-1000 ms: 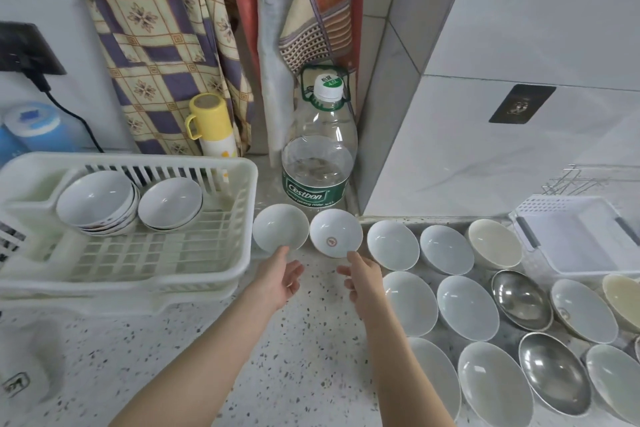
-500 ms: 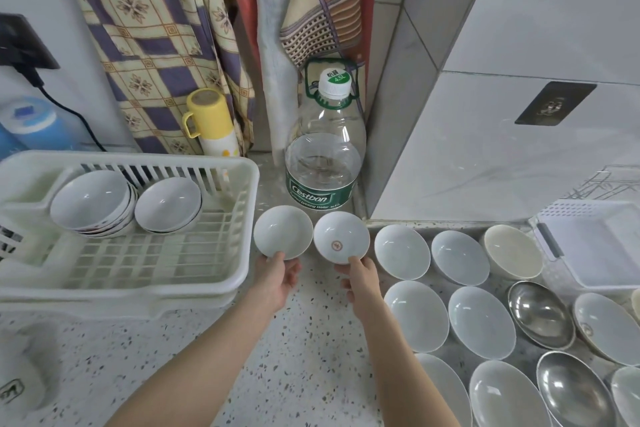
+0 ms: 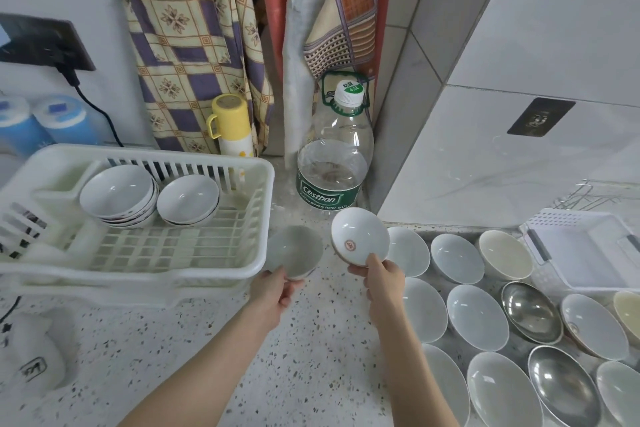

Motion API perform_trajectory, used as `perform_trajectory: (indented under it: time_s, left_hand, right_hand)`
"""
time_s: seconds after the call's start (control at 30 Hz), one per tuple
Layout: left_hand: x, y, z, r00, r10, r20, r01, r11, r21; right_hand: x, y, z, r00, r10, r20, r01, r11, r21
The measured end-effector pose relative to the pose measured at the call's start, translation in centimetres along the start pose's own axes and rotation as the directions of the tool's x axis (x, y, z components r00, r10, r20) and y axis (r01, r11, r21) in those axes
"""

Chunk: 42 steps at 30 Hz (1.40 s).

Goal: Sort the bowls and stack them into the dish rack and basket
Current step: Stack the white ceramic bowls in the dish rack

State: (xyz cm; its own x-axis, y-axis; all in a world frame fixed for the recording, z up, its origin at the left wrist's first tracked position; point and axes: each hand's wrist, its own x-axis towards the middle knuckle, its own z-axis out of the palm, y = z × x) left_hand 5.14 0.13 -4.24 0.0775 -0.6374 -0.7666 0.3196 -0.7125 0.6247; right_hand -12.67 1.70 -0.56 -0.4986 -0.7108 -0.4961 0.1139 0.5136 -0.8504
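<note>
Each hand pinches a small bowl by its rim beside the dish rack (image 3: 138, 250): left hand (image 3: 273, 295) the blurred bowl (image 3: 296, 251), right hand (image 3: 384, 279) the red-marked bowl (image 3: 360, 236); so thin a hold risks slipping or clipping the rack's wall

The small bowl (image 3: 295, 251) in the left hand (image 3: 273, 298) is smeared with motion blur, so its rim and pattern can't be read. The red mark inside the white bowl (image 3: 360, 241) held by the right hand (image 3: 384, 282) is too small to make out. The dish rack (image 3: 138, 246) runs off the left edge. Lower bowls in the stack of bowls (image 3: 119, 196) show only rims. A steel bowl (image 3: 562, 388) is cut off at the bottom.
</note>
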Motion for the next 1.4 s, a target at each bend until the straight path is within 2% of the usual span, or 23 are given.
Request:
perform_trajectory:
  time_s: [0.13,0.27,0.43,0.57,0.73,0.93,1.13,1.4]
  left_hand:
    - [-2.4,-0.3,-1.6,0.997,0.043,0.058,-0.055,0.969,0.24]
    - [-5.5,0.3,-2.3,0.976,0.137,0.171,-0.199,0.882,0.428]
    - [-9.5,2.7,-2.9,0.925,0.207,0.318,-0.331,0.851,0.409]
    - [-11.7,5.9,-5.5,0.893,0.278,0.354,-0.4,0.851,0.341]
    - [-12.0,10.0,-11.3,0.883,0.382,0.273,-0.451,0.85,0.273]
    - [-10.4,13.3,-19.7,0.874,0.467,0.132,-0.482,0.867,0.128]
    - [-8.7,15.9,-24.7,0.872,0.489,0.029,-0.489,0.868,0.086]
    - [-7.0,18.2,-26.9,0.881,0.472,0.024,-0.473,0.879,0.069]
  right_hand:
    - [-2.7,-1.8,-0.7,0.997,-0.071,-0.012,0.071,0.997,0.02]
    - [-5.6,-3.5,-0.8,0.991,-0.132,-0.039,0.133,0.99,0.04]
    - [-9.4,-6.2,-0.4,0.972,-0.229,-0.061,0.235,0.963,0.134]
    - [-12.4,-8.3,0.5,0.958,-0.279,-0.07,0.288,0.93,0.229]
    - [-14.9,-9.6,3.7,0.943,-0.322,-0.08,0.331,0.898,0.289]
    - [-15.9,-8.4,10.3,0.967,-0.252,0.026,0.239,0.944,0.228]
    - [-15.3,-7.1,16.4,0.964,-0.229,0.133,0.218,0.972,0.093]
    - [-12.0,-7.7,23.2,0.967,-0.172,0.188,0.2,0.969,-0.143]
